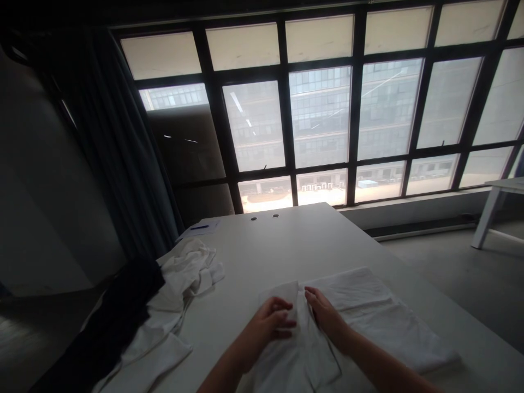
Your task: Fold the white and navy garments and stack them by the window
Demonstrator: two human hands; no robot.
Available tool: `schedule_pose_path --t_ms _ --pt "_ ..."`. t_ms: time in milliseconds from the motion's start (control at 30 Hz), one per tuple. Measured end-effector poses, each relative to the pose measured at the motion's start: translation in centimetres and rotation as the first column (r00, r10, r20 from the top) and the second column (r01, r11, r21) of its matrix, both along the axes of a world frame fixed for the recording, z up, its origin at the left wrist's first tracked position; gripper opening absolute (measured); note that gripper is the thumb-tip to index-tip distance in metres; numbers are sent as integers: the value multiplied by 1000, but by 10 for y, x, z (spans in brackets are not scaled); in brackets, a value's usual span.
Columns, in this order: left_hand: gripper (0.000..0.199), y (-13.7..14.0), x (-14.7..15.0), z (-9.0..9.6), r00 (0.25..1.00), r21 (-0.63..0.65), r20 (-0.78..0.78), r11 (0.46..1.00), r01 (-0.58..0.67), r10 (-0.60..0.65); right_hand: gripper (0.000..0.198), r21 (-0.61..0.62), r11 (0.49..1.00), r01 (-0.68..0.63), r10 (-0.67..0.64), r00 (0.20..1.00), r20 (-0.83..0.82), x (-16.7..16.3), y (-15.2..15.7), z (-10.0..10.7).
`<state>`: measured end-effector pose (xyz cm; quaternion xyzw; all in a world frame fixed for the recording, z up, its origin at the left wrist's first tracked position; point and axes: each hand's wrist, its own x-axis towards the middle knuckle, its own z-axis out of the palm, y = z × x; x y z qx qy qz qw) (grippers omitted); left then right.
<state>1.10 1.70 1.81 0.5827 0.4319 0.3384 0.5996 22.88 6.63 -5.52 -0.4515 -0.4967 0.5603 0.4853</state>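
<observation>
Front and centre on the white table (262,254), a white piece of cloth (284,360), perhaps a garment, lies partly folded. Over its left side is my left hand (268,325), fingers apart and slightly curled. My right hand (326,316) rests along the fold near the middle, its fingers stretched out and the palm turned inward. To the right, more white cloth (364,289) lies flat in a folded shape, partly behind my right forearm. Whether the two pieces join is hidden by my arm.
Rumpled white cloths (180,284) and a black cloth (118,322) heap along the table's left edge. Beyond them are a paper with a pen (200,227) and two round table holes. A blue curtain (118,147) hangs at left; another table (487,218) stands at far right.
</observation>
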Motion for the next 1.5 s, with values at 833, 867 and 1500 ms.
schedule_pose_path --t_ms 833,867,1500 --pt "42 51 -48 -53 689 600 -575 800 -11 441 61 133 941 -312 179 791 585 -24 16 31" --pt "42 51 -48 -53 680 598 -583 802 -12 445 55 160 943 -293 143 787 600 -25 15 27" --pt "49 45 -45 -56 541 574 -724 809 128 428 25 7 979 -203 157 778 608 -2 40 34"
